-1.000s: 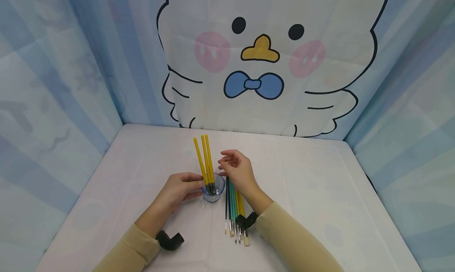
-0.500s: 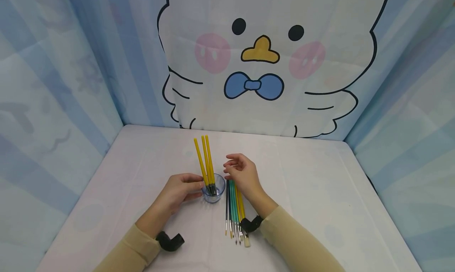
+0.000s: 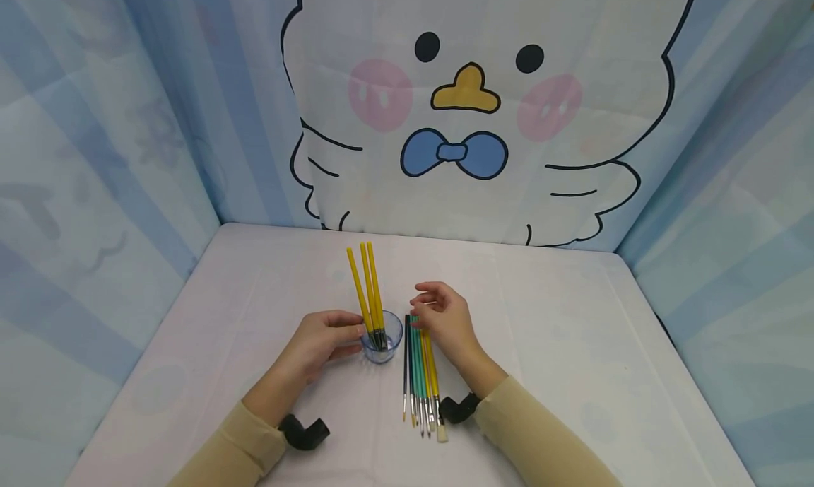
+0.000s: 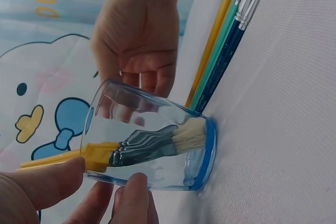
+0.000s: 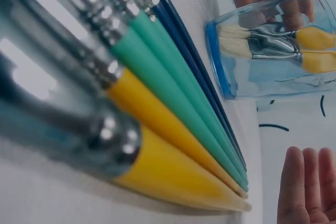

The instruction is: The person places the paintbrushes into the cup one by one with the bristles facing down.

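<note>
A clear cup with a blue base (image 4: 207, 156) stands upright on the table. In it three yellow paintbrushes (image 3: 369, 289) stand bristles down, leaning left. My left hand (image 3: 324, 338) holds the cup at its left side, thumb near the rim and fingers lower on the wall, as the left wrist view shows. To the right of the cup lies a row of paintbrushes (image 3: 420, 374) with dark blue, green and yellow handles, bristles toward me. My right hand (image 3: 445, 317) hovers by their handle ends, fingers loosely bent and holding nothing.
The pale table (image 3: 540, 331) reaches back to a curtain (image 3: 458, 197) printed with a cartoon bird. Blue-striped curtains (image 3: 95, 155) hang on both sides. A black wrist mount (image 3: 305, 432) sits on each wrist.
My right hand has drawn away from the cup, moving right and slightly toward me, above the handle ends of the row. The left hand, cup and paintbrushes stay where they were.
</note>
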A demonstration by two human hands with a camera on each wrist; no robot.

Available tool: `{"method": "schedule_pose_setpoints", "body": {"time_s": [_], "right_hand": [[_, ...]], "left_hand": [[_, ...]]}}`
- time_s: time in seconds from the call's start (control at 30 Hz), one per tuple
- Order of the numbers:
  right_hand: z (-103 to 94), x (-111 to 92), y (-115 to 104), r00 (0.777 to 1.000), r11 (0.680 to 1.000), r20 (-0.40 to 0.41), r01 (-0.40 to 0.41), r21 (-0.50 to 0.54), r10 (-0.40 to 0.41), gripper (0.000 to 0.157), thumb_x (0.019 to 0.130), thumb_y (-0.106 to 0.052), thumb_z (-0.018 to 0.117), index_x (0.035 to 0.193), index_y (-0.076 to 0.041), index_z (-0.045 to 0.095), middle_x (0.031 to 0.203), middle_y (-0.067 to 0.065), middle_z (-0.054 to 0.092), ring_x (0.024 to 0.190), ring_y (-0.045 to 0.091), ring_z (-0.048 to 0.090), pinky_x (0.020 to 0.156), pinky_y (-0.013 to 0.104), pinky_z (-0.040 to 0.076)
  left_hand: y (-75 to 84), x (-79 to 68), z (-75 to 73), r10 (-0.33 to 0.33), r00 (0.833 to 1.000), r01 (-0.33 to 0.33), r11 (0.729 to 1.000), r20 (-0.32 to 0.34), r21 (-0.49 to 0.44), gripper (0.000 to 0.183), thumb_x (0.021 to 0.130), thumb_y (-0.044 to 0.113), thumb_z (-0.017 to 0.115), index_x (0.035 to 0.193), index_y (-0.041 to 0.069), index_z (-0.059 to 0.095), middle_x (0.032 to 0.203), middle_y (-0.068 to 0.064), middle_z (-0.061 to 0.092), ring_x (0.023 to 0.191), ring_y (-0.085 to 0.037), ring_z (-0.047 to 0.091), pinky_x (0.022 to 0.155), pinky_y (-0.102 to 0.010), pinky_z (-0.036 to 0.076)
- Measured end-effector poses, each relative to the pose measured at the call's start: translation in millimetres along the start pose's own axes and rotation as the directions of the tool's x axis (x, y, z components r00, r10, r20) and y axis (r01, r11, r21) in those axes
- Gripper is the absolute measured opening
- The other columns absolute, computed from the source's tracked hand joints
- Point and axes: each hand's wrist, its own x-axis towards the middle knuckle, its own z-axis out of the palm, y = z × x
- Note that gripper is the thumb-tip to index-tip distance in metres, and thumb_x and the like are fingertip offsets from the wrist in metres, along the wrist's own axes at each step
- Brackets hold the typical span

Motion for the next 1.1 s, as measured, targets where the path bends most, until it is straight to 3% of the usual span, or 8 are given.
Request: {"method": "schedule_pose_setpoints", "body": {"time_s": [0.53,1.1], "right_hand": [[-14.6,-7.6,7.2,0.999,0.999,-0.043,-0.031,0.036,0.032,0.037,0.096,-0.006,0.066,0.133,-0.004,0.06,0.112,0.021,0.068,0.102,0.04,0.071,0.08,0.042,0.066],[-26.1,-13.1,15.4,0.995,0.996,-0.061,-0.085,-0.019,0.083,0.036,0.095,-0.005,0.066,0.132,-0.004,0.061,0.111,0.022,0.069,0.095,0.032,0.072,0.075,0.041,0.067]], "left_hand": [[-0.1,-1.2,-0.5,0.0,1.0,0.0,1.0,0.004,-0.01,0.031,0.092,0.011,0.075,0.121,0.0,0.07,0.127,-0.02,0.067,0.106,-0.025,0.072,0.089,-0.037,0.065],[0.6,-1.8,-0.1,0.006,1.0,-0.005,1.0,0.007,-0.006,0.032,0.092,0.012,0.075,0.122,0.0,0.07,0.128,-0.019,0.067,0.104,-0.023,0.072,0.09,-0.037,0.065]]}}
